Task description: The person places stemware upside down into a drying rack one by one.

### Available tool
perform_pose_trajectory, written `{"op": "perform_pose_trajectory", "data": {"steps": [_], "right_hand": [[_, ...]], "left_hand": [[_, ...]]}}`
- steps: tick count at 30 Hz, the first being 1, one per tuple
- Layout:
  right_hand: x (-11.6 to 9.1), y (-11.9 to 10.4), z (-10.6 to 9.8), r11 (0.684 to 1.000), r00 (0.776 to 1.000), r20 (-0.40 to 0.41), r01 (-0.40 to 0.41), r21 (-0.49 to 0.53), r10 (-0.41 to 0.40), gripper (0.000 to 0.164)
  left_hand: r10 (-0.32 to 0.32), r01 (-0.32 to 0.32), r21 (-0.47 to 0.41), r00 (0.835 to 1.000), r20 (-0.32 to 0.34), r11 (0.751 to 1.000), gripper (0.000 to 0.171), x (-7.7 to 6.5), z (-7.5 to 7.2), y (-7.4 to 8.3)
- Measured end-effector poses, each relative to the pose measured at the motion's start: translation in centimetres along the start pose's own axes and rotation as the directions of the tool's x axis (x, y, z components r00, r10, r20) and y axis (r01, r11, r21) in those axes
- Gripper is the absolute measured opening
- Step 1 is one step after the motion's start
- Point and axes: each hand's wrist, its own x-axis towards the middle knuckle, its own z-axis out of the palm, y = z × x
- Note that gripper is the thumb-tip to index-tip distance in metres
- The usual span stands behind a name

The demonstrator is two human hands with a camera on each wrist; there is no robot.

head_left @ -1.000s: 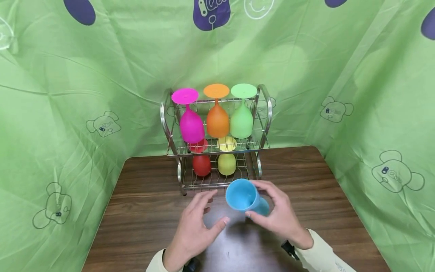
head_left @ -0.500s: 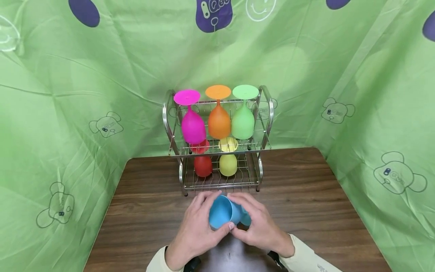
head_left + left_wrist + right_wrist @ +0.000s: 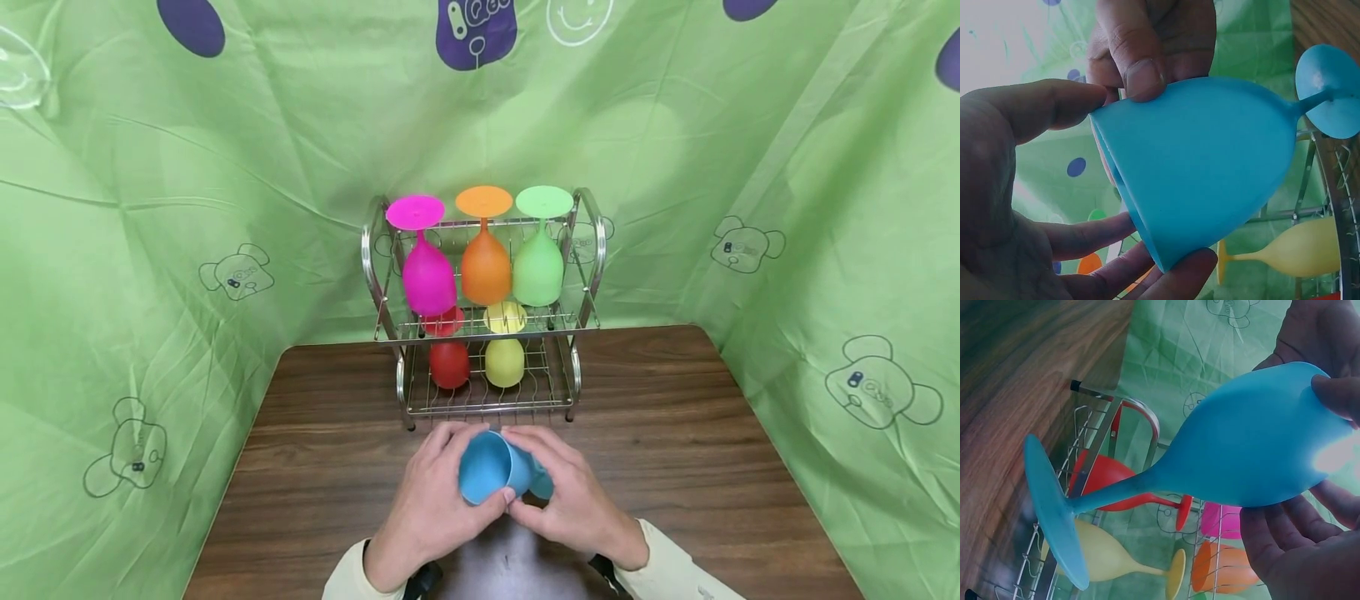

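A blue plastic wine glass (image 3: 521, 472) lies tilted between both hands above the table, its mouth towards the left hand and its foot to the right. The left hand (image 3: 433, 508) holds the rim, thumb on one side and fingers on the other. Round the bowl grips the right hand (image 3: 564, 493). The left wrist view shows the bowl (image 3: 1204, 162) large, with a thumb (image 3: 1145, 78) pressing its upper side. In the right wrist view, the glass's stem (image 3: 1116, 489) and foot (image 3: 1054, 506) stick out free of the hands.
Behind the hands stands a two-tier metal wire rack (image 3: 487, 337). Upside-down pink (image 3: 429, 279), orange (image 3: 486, 271) and green wine glasses (image 3: 537, 271) stand on top. Red (image 3: 449, 365) and yellow wine glasses (image 3: 505, 363) stand below. Green printed cloth (image 3: 300, 167) surrounds the wooden table (image 3: 660, 417).
The right hand has brought the blue wine glass left and nearer the person. The left hand, apart from it a second ago, now holds its rim. Little differs over the last half second.
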Motion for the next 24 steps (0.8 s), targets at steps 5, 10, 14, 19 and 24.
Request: {"op": "perform_pose_trajectory", "data": {"steps": [5, 10, 14, 19, 24], "right_hand": [[0.0, 0.0, -0.2, 0.999, 0.999, -0.035, -0.016, 0.043, 0.017, 0.084], [-0.4, -0.4, 0.1, 0.983, 0.983, -0.14, -0.096, 0.157, 0.119, 0.079], [-0.5, -0.7, 1.1, 0.945, 0.937, -0.287, -0.107, 0.31, 0.201, 0.071], [-0.9, -1.0, 2.6, 0.885, 0.857, -0.446, -0.025, 0.466, 0.259, 0.062], [-1.5, -1.4, 3.4, 0.779, 0.792, -0.463, -0.026, 0.626, 0.398, 0.056]], "left_hand": [[0.003, -0.003, -0.038, 1.0, -0.013, 0.999, 0.077, 0.2, 0.0, -0.2], [-0.038, 0.028, -0.205, 0.998, -0.044, 0.978, 0.075, 0.3, -0.1, -0.8], [-0.105, 0.076, -0.371, 0.993, -0.057, 0.925, 0.073, 0.2, 0.3, -1.4], [-0.197, 0.13, -0.54, 0.978, -0.068, 0.832, 0.073, -0.2, 1.3, -2.2], [-0.231, 0.091, -0.685, 0.966, -0.116, 0.723, 0.071, -0.5, 2.3, -2.5]]}}
